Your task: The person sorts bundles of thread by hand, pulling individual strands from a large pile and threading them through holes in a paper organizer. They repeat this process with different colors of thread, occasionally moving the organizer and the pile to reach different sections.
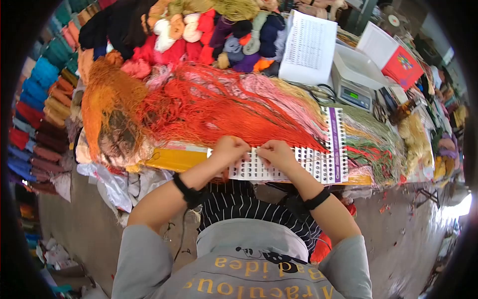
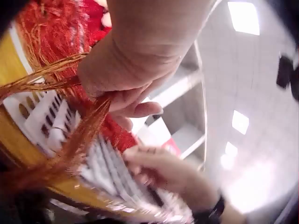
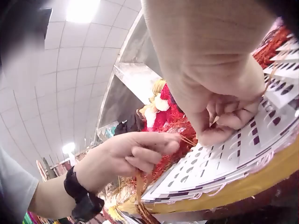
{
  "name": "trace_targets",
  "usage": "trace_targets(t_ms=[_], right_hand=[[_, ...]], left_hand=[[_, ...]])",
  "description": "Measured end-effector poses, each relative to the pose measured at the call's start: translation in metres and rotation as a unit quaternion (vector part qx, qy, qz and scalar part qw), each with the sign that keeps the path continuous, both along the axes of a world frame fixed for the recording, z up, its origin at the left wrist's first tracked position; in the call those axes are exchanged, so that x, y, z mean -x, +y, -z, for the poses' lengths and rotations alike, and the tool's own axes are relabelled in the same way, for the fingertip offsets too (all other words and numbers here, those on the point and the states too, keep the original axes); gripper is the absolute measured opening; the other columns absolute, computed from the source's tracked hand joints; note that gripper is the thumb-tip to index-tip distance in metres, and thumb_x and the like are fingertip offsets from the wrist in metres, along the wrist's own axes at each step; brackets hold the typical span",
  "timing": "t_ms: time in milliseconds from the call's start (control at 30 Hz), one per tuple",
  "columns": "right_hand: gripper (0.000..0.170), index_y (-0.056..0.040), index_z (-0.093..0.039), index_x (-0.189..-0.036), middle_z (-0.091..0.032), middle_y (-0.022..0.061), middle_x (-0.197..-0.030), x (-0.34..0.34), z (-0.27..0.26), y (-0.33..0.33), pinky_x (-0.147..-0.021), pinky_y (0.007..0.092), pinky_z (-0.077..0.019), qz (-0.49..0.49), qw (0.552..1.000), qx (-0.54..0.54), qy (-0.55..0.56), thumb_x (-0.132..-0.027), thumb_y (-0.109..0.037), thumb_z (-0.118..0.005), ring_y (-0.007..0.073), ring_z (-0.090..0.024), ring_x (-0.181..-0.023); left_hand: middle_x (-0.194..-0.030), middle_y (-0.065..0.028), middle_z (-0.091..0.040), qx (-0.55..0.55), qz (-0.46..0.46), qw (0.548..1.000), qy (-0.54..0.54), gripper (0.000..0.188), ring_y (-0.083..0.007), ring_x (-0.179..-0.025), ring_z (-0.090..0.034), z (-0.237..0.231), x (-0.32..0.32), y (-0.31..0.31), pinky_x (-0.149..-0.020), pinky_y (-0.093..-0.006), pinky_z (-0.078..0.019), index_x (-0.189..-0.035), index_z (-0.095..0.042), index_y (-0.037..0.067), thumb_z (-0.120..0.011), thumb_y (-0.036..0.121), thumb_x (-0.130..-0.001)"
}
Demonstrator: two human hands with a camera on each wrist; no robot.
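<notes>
At the table's near edge, my left hand point(image 1: 230, 151) grips a bundle of orange-brown thread point(image 2: 88, 128) that hangs out of its curled fingers. My right hand point(image 1: 280, 157) is just beside it, low over white punched cards point(image 3: 187, 172). Its thumb and fingers pinch together at the cards, and thin orange strands run between both hands in the right wrist view. The overlapping cards have rows of holes; one at the right bears a purple strip point(image 1: 334, 144). Long red threads point(image 1: 239, 119) lie behind the hands, their ends reaching the cards.
Orange-brown yarn point(image 1: 107, 109) lies at the left, green and pink threads point(image 1: 381, 144) at the right. Behind are yarn skeins point(image 1: 191, 30), a printed sheet point(image 1: 307, 47), black scissors point(image 1: 326, 91) and a scale point(image 1: 354, 94). A yellow edge point(image 1: 179, 159) borders the table front.
</notes>
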State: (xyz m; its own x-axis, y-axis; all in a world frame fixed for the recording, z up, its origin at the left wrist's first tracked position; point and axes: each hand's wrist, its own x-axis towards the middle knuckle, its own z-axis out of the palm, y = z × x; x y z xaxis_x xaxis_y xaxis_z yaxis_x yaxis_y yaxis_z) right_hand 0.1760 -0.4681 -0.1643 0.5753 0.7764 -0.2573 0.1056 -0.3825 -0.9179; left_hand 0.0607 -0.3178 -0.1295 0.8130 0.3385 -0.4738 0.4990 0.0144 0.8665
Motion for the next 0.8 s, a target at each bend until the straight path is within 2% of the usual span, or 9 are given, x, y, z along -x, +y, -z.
trace_targets(t_ms=[33, 100, 267, 433, 533, 633, 700, 767, 800], right_hand=[[0.019, -0.0031, -0.065, -0.077, -0.06, 0.0031, -0.056, 0.003, -0.002, 0.0, -0.052, 0.0256, -0.045, 0.005, 1.0, 0.017, -0.013, -0.077, -0.022, -0.061, 0.011, -0.058, -0.05], [0.019, -0.0048, -0.065, -0.077, -0.061, 0.0031, -0.057, 0.004, -0.002, -0.001, -0.054, 0.0267, -0.0459, 0.013, 0.999, 0.037, -0.022, -0.077, -0.023, -0.061, 0.0124, -0.06, -0.052], [0.017, -0.0053, -0.064, -0.075, -0.061, 0.0037, -0.057, 0.005, 0.001, -0.001, -0.054, 0.0278, -0.0458, -0.002, 0.998, 0.035, -0.048, -0.077, -0.022, -0.061, 0.0141, -0.06, -0.052], [0.016, -0.0036, -0.063, -0.077, -0.061, 0.0031, -0.058, 0.005, -0.004, -0.004, -0.053, 0.0258, -0.0446, -0.005, 1.0, 0.017, -0.024, -0.08, -0.019, -0.061, 0.0119, -0.058, -0.052], [0.015, -0.0012, -0.062, -0.079, -0.06, 0.0031, -0.063, 0.003, -0.017, -0.009, -0.053, 0.0234, -0.0433, -0.012, 0.993, -0.063, 0.102, -0.084, -0.015, -0.06, 0.0094, -0.055, -0.054], [0.015, 0.0005, -0.059, -0.083, -0.059, 0.0031, -0.068, 0.003, -0.016, -0.008, -0.053, 0.0218, -0.0426, -0.017, 0.989, -0.078, 0.128, -0.087, -0.013, -0.057, 0.0081, -0.053, -0.057], [0.016, 0.0002, -0.057, -0.087, -0.059, 0.0028, -0.069, 0.002, -0.005, -0.008, -0.054, 0.0227, -0.0433, -0.025, 0.992, -0.061, 0.105, -0.088, -0.016, -0.057, 0.0079, -0.054, -0.059], [0.017, -0.0009, -0.056, -0.088, -0.059, 0.0027, -0.069, 0.0, 0.011, -0.007, -0.055, 0.0232, -0.0441, -0.04, 0.995, -0.062, 0.068, -0.09, -0.018, -0.054, 0.0083, -0.054, -0.058], [0.018, -0.0014, -0.056, -0.087, -0.06, 0.003, -0.069, 0.0, 0.011, -0.006, -0.055, 0.0235, -0.0445, -0.035, 0.996, -0.055, 0.061, -0.09, -0.018, -0.053, 0.0087, -0.054, -0.058]], left_hand=[[-0.079, -0.0064, -0.064, 0.018, -0.025, 0.999, -0.008, 0.014, -0.0071, -0.043, -0.044, -0.017, 0.008, 0.006, -0.035, -0.0192, -0.0339, -0.091, -0.063, 0.004, -0.056, 0.015, -0.085], [-0.09, -0.0054, -0.063, 0.236, -0.045, 0.967, -0.078, 0.02, -0.0029, -0.041, -0.035, -0.02, 0.022, 0.046, -0.033, -0.0153, -0.0286, -0.105, -0.059, 0.004, -0.055, 0.016, -0.089], [-0.079, -0.0006, -0.057, 0.444, -0.064, 0.864, -0.228, 0.022, 0.0004, -0.045, -0.034, -0.083, 0.054, 0.076, -0.034, -0.0138, -0.0209, -0.113, -0.055, 0.005, -0.049, 0.012, -0.092], [-0.058, 0.0059, -0.043, 0.387, 0.027, 0.896, -0.218, 0.038, -0.0007, -0.039, -0.027, -0.054, 0.029, 0.052, -0.034, -0.0163, -0.0178, -0.129, -0.046, 0.008, -0.049, 0.014, -0.092], [-0.052, 0.0056, -0.04, 0.189, 0.063, 0.978, -0.06, 0.041, -0.0017, -0.038, -0.03, -0.026, 0.012, 0.01, -0.035, -0.0169, -0.0176, -0.13, -0.047, 0.011, -0.054, 0.02, -0.09], [-0.062, -0.0006, -0.057, 0.069, 0.174, 0.982, 0.01, 0.016, -0.0032, -0.042, -0.04, 0.001, 0.008, -0.005, -0.036, -0.0178, -0.0265, -0.094, -0.063, 0.01, -0.054, 0.022, -0.09], [-0.059, 0.0012, -0.054, -0.072, 0.077, 0.992, -0.068, 0.016, -0.0029, -0.045, -0.042, 0.001, 0.009, 0.008, -0.038, -0.0174, -0.0274, -0.086, -0.063, 0.008, -0.056, 0.022, -0.088], [-0.058, 0.0033, -0.051, -0.073, -0.041, 0.995, -0.046, 0.016, -0.0028, -0.047, -0.039, -0.029, 0.019, 0.038, -0.041, -0.0162, -0.0273, -0.083, -0.063, 0.007, -0.057, 0.021, -0.085], [-0.057, 0.004, -0.049, 0.086, -0.056, 0.992, -0.073, 0.016, -0.0032, -0.046, -0.038, -0.032, 0.029, 0.071, -0.041, -0.0157, -0.0271, -0.082, -0.063, 0.007, -0.056, 0.02, -0.086]])
